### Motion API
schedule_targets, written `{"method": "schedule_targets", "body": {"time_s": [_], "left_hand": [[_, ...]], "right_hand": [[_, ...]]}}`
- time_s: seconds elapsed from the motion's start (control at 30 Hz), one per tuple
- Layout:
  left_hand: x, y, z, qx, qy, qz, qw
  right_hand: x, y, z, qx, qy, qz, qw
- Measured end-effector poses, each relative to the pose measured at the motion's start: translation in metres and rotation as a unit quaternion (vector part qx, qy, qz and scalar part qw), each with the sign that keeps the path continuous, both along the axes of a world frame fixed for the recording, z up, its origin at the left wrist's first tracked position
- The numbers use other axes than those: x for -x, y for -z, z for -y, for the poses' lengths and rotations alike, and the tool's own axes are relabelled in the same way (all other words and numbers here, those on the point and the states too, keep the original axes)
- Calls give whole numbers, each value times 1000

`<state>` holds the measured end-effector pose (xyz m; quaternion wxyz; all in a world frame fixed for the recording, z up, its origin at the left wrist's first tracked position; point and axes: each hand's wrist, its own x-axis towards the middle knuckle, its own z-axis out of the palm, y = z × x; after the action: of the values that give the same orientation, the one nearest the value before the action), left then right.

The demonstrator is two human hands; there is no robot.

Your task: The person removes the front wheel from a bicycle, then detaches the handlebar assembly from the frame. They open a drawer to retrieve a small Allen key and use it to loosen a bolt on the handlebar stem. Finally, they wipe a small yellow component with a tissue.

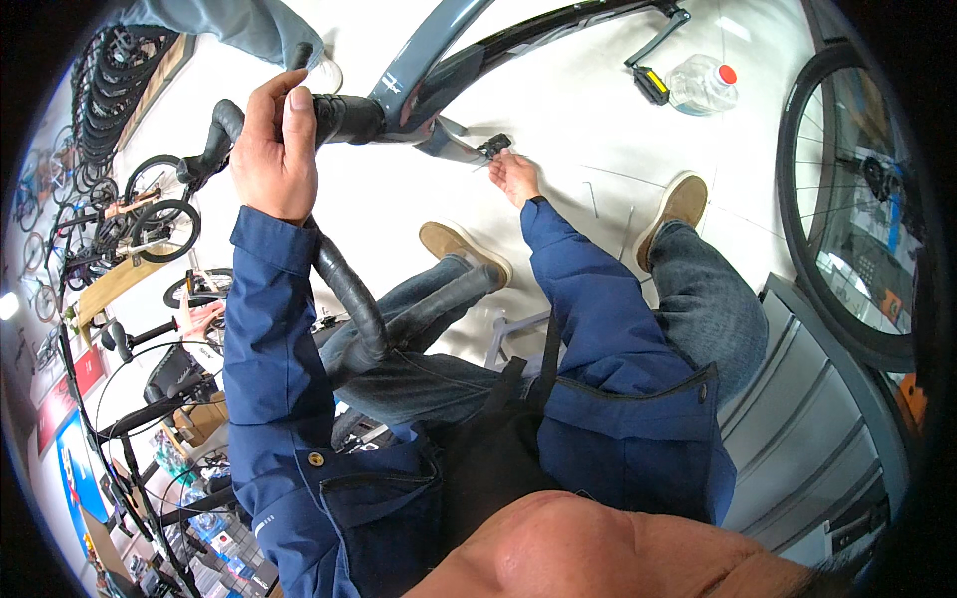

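Note:
A grey and black bicycle frame stretches across the top, with its fork pointing down toward the floor. My left hand is closed round the black taped drop handlebar, near the stem. Lower down, the fingers of my right hand are pinched together at a small black part by the fork's lower end. It looks like a brake caliper. A thin piece shows by those fingertips, too small to name. No wheel sits in the fork.
A hex key lies on the white floor between my shoes. Past the pedal stands a clear plastic jug with a red cap. A loose wheel leans by a grey cabinet at right. Bicycles crowd the left; another person's leg is at the top.

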<state>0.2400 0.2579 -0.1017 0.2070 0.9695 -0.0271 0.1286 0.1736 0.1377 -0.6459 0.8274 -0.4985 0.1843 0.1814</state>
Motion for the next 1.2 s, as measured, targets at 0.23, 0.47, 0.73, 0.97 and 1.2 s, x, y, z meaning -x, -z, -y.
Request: {"method": "schedule_targets", "body": {"time_s": [0.23, 0.47, 0.73, 0.97, 1.2], "left_hand": [[0, 2, -2, 10, 12, -9, 1000], [0, -1, -1, 15, 11, -30, 999], [2, -2, -1, 21, -9, -39, 999], [2, -7, 2, 22, 11, -57, 998], [-11, -10, -4, 10, 16, -138, 990]], "right_hand": [[21, -60, 1, -174, -92, -163, 967], [17, -88, -10, -92, -98, -160, 978], [13, -21, -15, 461, -170, 99, 866], [1, -20, 2, 526, -187, 91, 825], [-7, -30, 1, 566, -166, 55, 806]]}}
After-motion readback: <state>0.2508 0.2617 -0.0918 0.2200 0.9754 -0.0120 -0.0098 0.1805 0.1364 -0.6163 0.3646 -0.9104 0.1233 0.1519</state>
